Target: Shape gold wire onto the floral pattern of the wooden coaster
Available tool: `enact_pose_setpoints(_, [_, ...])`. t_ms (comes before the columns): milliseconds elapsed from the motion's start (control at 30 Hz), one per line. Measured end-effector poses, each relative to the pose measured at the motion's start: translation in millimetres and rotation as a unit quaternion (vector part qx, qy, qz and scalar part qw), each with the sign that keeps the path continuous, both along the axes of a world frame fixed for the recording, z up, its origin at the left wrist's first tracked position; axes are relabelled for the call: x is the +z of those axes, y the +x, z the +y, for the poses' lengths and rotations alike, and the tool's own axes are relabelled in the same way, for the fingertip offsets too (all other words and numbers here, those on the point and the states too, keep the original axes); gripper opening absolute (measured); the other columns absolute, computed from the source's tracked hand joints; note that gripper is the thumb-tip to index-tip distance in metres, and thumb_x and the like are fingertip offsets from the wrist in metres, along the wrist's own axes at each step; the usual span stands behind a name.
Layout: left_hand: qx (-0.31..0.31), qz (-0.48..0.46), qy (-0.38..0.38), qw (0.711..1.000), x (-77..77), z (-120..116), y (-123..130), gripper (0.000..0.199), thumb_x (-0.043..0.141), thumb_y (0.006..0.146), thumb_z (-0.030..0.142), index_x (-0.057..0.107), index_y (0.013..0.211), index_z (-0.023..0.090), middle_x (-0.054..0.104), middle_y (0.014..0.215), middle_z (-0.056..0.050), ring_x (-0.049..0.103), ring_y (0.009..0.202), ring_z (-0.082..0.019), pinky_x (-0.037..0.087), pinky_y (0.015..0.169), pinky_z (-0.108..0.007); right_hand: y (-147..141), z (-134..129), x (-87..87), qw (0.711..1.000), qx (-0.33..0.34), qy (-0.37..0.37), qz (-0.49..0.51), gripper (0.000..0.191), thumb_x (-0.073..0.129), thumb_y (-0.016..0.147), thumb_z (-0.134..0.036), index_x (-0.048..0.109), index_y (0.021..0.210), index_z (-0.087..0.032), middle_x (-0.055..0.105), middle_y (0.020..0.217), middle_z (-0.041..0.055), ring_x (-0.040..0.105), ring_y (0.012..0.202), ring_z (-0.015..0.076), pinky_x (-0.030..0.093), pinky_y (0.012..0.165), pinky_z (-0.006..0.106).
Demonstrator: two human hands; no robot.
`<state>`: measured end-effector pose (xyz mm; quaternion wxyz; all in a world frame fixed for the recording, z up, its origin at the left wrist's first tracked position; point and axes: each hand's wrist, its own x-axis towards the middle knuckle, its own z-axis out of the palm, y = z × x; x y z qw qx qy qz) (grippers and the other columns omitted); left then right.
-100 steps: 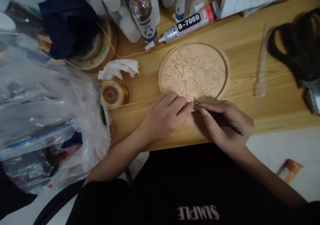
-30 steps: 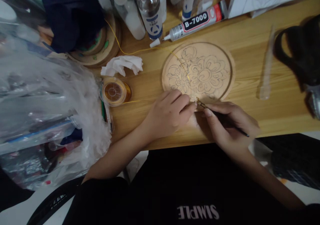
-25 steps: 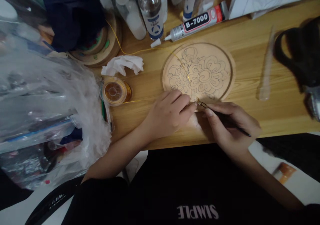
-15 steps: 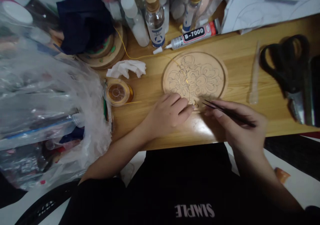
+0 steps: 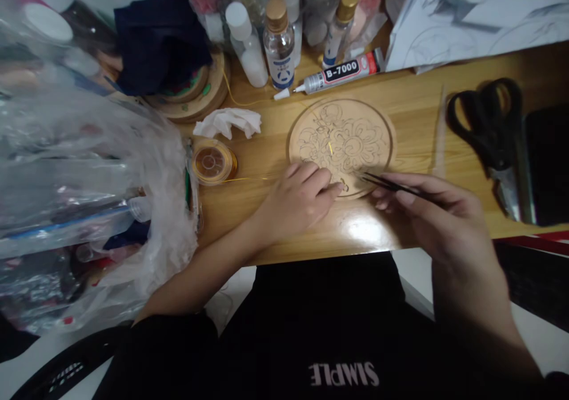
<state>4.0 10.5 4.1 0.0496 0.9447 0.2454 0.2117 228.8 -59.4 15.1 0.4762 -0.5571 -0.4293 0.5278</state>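
Observation:
A round wooden board (image 5: 386, 128) with a pencilled flower pattern lies on the table. My left hand (image 5: 304, 195) rests on its lower left edge, fingers curled together; what they hold, if anything, is hidden. At its fingertips sits a small gold curl (image 5: 344, 186). Fine gold wire (image 5: 251, 179) runs from a clear spool (image 5: 212, 163) towards this hand. My right hand (image 5: 444, 210) is closed around black tweezers (image 5: 395, 185), their tips over the board's lower right part. A short yellow strip (image 5: 330, 148) shows near the board's middle.
Behind the board lie a B-7000 glue tube (image 5: 340, 75) and several bottles (image 5: 280, 44). Black scissors (image 5: 489, 127) and a dark flat object (image 5: 549, 163) are at the right. Crumpled tissue (image 5: 229, 122) lies left of the board, beside plastic bags (image 5: 151, 157).
The view has shifted slightly. My right hand and the tweezers have drawn a little to the right, while my left hand stays at the board's edge.

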Motion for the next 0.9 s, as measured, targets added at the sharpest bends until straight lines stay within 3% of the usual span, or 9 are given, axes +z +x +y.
enact_pose_setpoints(100, [-0.001, -0.018, -0.008, 1.000, -2.7, 0.8, -1.5, 0.019, 0.052, 0.098, 0.027, 0.067, 0.093, 0.017, 0.057, 0.079, -0.003, 0.045, 0.079, -0.017, 0.036, 0.072, -0.032, 3.9, 1.9, 2.8, 0.999, 0.017, -0.010, 0.025, 0.019, 0.069, 0.085, -0.025, 0.074, 0.103, -0.025, 0.075, 0.084, 0.0014, 0.072, 0.070, 0.0128, 0.062, 0.064, 0.024])
enact_pose_setpoints(267, [-0.001, -0.032, -0.011, 0.999, -3.7, 2.4, -5.3, 0.015, 0.055, 0.097, 0.026, 0.067, 0.097, 0.018, 0.060, 0.083, -0.003, 0.049, 0.082, -0.017, 0.038, 0.073, -0.031, 2.4, 7.7, 9.0, 0.991, 0.032, 0.019, -0.127, 0.020, 0.071, 0.082, -0.026, 0.072, 0.102, -0.023, 0.074, 0.084, -0.0004, 0.069, 0.069, 0.0100, 0.058, 0.062, 0.021])
enact_pose_setpoints(333, [-0.005, -0.029, -0.012, 0.999, -2.3, 3.2, -7.6, 0.015, 0.056, 0.096, 0.026, 0.067, 0.092, 0.017, 0.062, 0.085, -0.003, 0.050, 0.082, -0.016, 0.038, 0.074, -0.030, 3.0, 13.9, 6.8, 0.967, 0.037, 0.087, -0.236, 0.020, 0.071, 0.082, -0.027, 0.071, 0.101, -0.022, 0.074, 0.088, 0.0004, 0.070, 0.075, 0.0116, 0.059, 0.067, 0.023])
enact_pose_setpoints(400, [-0.014, -0.026, -0.011, 1.000, -0.7, 3.5, -9.7, 0.017, 0.057, 0.096, 0.024, 0.066, 0.084, 0.018, 0.062, 0.084, -0.002, 0.050, 0.081, -0.016, 0.038, 0.073, -0.030, 5.5, 22.2, 1.9, 0.924, 0.038, 0.160, -0.345, 0.019, 0.068, 0.084, -0.027, 0.070, 0.103, -0.022, 0.074, 0.091, 0.0014, 0.070, 0.079, 0.0134, 0.058, 0.070, 0.026])
enact_pose_setpoints(467, [-0.016, -0.028, -0.005, 0.999, 0.3, 3.2, -10.8, 0.021, 0.056, 0.096, 0.021, 0.064, 0.077, 0.018, 0.061, 0.080, -0.001, 0.048, 0.080, -0.016, 0.037, 0.073, -0.030, 9.0, 30.5, -3.1, 0.897, 0.040, 0.194, -0.396, 0.021, 0.066, 0.085, -0.025, 0.071, 0.105, -0.023, 0.074, 0.096, 0.0025, 0.070, 0.083, 0.0155, 0.058, 0.074, 0.030])
enact_pose_setpoints(633, [-0.013, -0.003, -0.014, 1.000, 2.4, 6.0, -14.8, 0.021, 0.055, 0.096, 0.019, 0.063, 0.076, 0.018, 0.062, 0.083, 0.000, 0.050, 0.083, -0.016, 0.037, 0.076, -0.030, 10.4, 37.5, -6.4, 0.879, 0.087, 0.200, -0.424, 0.023, 0.060, 0.091, -0.025, 0.068, 0.111, -0.022, 0.074, 0.103, 0.0046, 0.071, 0.092, 0.0175, 0.057, 0.081, 0.031])
enact_pose_setpoints(900, [0.031, -0.003, -0.011, 0.999, 5.6, 24.8, -33.2, 0.028, 0.065, 0.091, 0.038, 0.063, 0.074, 0.016, 0.065, 0.086, -0.004, 0.053, 0.082, -0.018, 0.038, 0.076, -0.034, -8.6, 22.6, 7.1, 0.883, 0.159, 0.195, -0.396, 0.027, 0.060, 0.092, -0.024, 0.064, 0.118, -0.021, 0.072, 0.113, 0.0054, 0.072, 0.098, 0.0165, 0.059, 0.083, 0.027])
